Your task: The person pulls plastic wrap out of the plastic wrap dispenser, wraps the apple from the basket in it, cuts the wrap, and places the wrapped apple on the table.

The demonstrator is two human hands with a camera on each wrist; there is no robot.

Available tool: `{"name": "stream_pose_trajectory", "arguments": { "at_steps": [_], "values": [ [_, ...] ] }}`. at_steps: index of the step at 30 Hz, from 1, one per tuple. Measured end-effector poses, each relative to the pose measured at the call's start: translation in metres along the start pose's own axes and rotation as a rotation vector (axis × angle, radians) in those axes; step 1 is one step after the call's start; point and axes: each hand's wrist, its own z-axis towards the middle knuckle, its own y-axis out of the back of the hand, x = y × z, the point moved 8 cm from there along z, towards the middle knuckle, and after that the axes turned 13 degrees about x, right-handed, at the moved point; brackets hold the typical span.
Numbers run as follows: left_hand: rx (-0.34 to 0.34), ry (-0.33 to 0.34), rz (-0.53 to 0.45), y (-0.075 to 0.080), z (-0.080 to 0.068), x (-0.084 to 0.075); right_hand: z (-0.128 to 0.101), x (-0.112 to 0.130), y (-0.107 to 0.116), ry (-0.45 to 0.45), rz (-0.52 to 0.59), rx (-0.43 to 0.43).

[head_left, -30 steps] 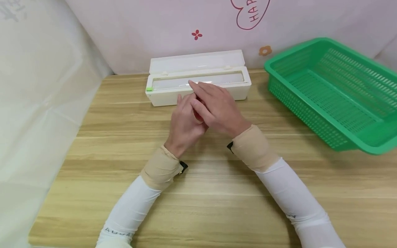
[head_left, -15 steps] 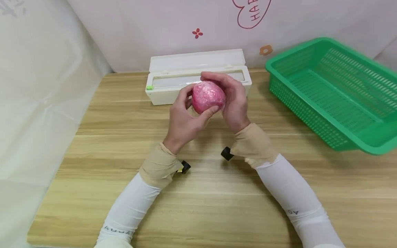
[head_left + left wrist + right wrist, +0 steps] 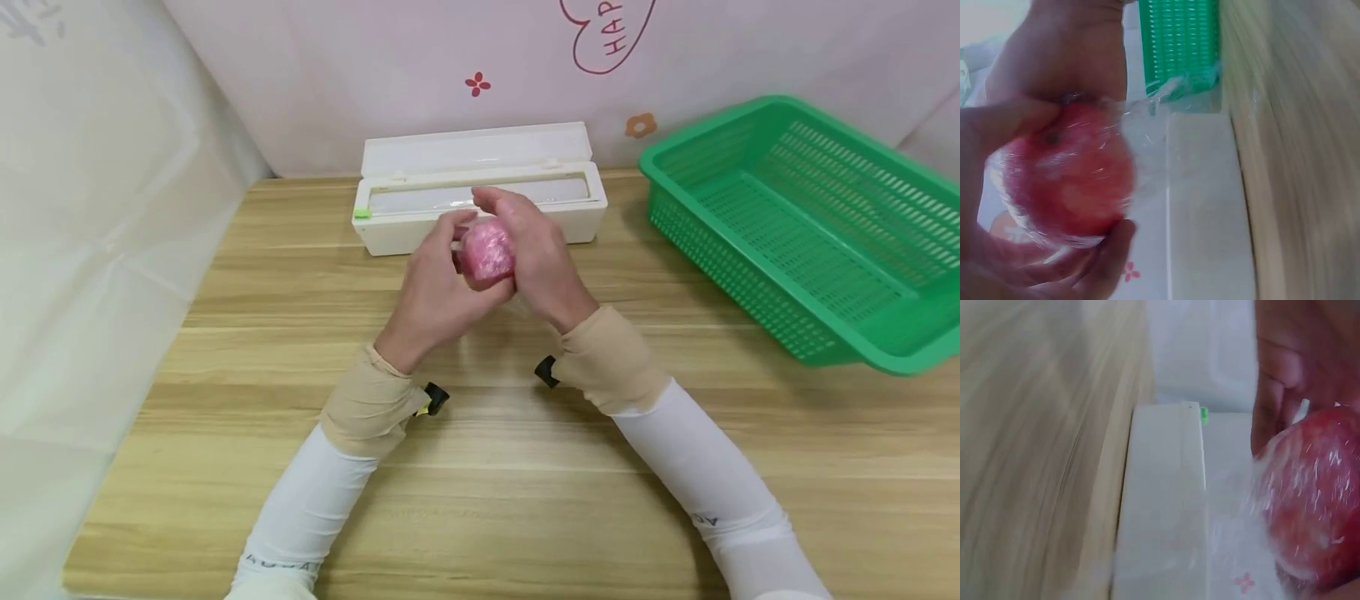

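Note:
A round red apple [image 3: 487,250] wrapped in clear cling film is held above the table between both hands. My left hand [image 3: 438,283] grips it, thumb on the near side and fingers curled round the far side. My right hand [image 3: 543,258] lies along the apple's right side with its fingers fairly straight, partly covering it. In the left wrist view, a loose flap of cling film [image 3: 1147,144] stretches away from the apple. The right wrist view shows crinkled, shiny film over the apple [image 3: 1316,500].
Behind the hands, a white cling film dispenser [image 3: 405,239] stands with its lid [image 3: 472,150] raised; a green slider [image 3: 362,214] sits at its left end. A green plastic basket [image 3: 738,258] is at the right on the wooden table [image 3: 300,333]. A printed cloth hangs behind.
The right hand has come off the top of the apple to its side, exposing it, then closed in over its right part. The apple has turned and shifted slightly left in the left hand.

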Motion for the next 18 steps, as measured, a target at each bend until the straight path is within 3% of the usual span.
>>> {"name": "stream_pose_trajectory", "arguments": {
  "at_steps": [3,6,11,15,18],
  "values": [
    [0.054,-0.009,0.032,-0.001,0.001,0.001,0.0,0.006,-0.007,0.039,-0.102,0.077],
    [0.068,-0.012,0.012,0.004,0.003,0.006,0.002,0.005,0.002,0.002,-0.088,0.057],
    [-0.045,-0.041,-0.1,0.024,0.003,0.016,-0.002,-0.014,0.046,-0.233,-0.072,-0.113],
    [-0.119,-0.11,-0.104,0.037,0.002,0.017,-0.005,-0.036,0.063,-0.435,0.066,-0.109],
    [-0.128,-0.147,-0.098,0.04,0.001,0.016,-0.004,-0.044,0.066,-0.491,0.148,-0.092]
  ]
}}
